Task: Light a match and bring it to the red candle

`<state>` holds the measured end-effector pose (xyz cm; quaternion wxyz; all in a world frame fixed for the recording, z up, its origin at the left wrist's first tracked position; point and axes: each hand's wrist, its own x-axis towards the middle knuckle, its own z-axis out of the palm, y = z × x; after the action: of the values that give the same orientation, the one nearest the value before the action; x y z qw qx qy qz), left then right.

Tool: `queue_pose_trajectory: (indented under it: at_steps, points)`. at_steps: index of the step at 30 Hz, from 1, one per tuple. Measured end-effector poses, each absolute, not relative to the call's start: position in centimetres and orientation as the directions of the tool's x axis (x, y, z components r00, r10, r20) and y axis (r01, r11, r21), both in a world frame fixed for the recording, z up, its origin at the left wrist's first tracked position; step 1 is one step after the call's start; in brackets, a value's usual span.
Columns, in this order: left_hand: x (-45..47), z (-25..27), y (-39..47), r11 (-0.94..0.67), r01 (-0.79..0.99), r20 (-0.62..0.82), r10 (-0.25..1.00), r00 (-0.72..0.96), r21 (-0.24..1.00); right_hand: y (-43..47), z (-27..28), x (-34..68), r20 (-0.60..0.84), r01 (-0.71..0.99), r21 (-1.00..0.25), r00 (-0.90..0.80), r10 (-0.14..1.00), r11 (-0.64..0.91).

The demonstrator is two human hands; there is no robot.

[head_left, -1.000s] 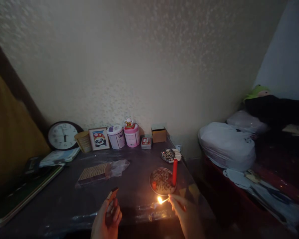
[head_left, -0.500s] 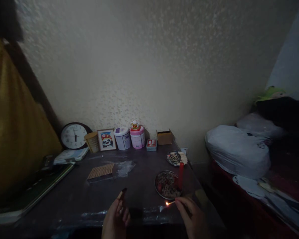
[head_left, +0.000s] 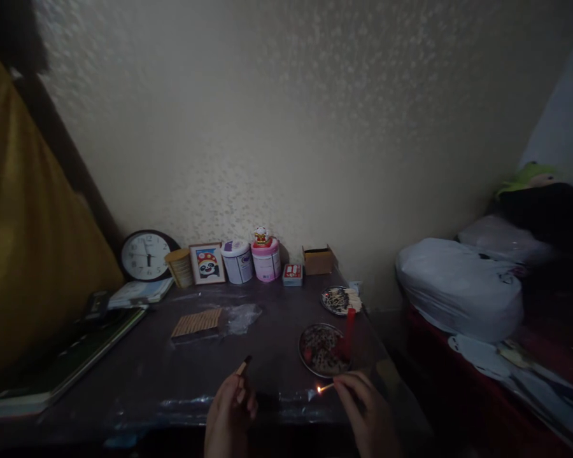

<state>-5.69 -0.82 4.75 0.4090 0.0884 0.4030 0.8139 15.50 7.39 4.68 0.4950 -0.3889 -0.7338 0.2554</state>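
Observation:
My right hand (head_left: 365, 407) pinches a lit match (head_left: 325, 387) whose small flame burns just in front of a round metal dish (head_left: 319, 352). A red candle (head_left: 349, 334) stands upright on the dish's right side, unlit. My left hand (head_left: 230, 410) holds a matchbox (head_left: 243, 365) tilted upward above the dark table's (head_left: 138, 375) near edge. Both hands hover low over the tabletop, about a hand's width apart.
A second small dish of sticks (head_left: 339, 299) lies behind the candle. A wrapped pack (head_left: 198, 322) lies mid-table. Along the wall stand a clock (head_left: 146, 256), a framed picture (head_left: 207, 263), two tins (head_left: 251, 259) and a cardboard box (head_left: 319, 259). Books (head_left: 62, 362) lie left; bagged bundles (head_left: 458, 289) right.
The match flame has shrunk from a bright flare to a small glow, and the scene has darkened. Both hands stay near the dish while the view shifted left.

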Motion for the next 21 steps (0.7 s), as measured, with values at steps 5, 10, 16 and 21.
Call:
queue_pose_trajectory:
  at_steps: [5, 10, 16, 21]
  points:
    - [-5.2, 2.9, -0.2, -0.338, -0.554, -0.146, 0.742, -0.654, 0.761, 7.5, 4.5, 15.5, 0.553, 0.31, -0.743, -0.216, 0.804, 0.594]
    - [-4.2, 2.4, 0.3, -0.307, -0.562, -0.128, 0.787, -0.604, 0.768, 7.4, 4.8, 15.3, 0.538, 0.284, -0.757, -0.24, 0.808, 0.588]
    - [-3.9, 1.3, 0.8, -0.283, -0.597, -0.15, 0.808, -0.57, 0.751, 7.6, 4.1, 15.1, 0.528, 0.259, -0.767, -0.265, 0.807, 0.587]
    - [-3.8, 1.0, 1.0, -0.318, -0.563, -0.086, 0.813, -0.576, 0.763, 7.6, 3.7, 15.0, 0.523, 0.246, -0.776, -0.266, 0.81, 0.581]
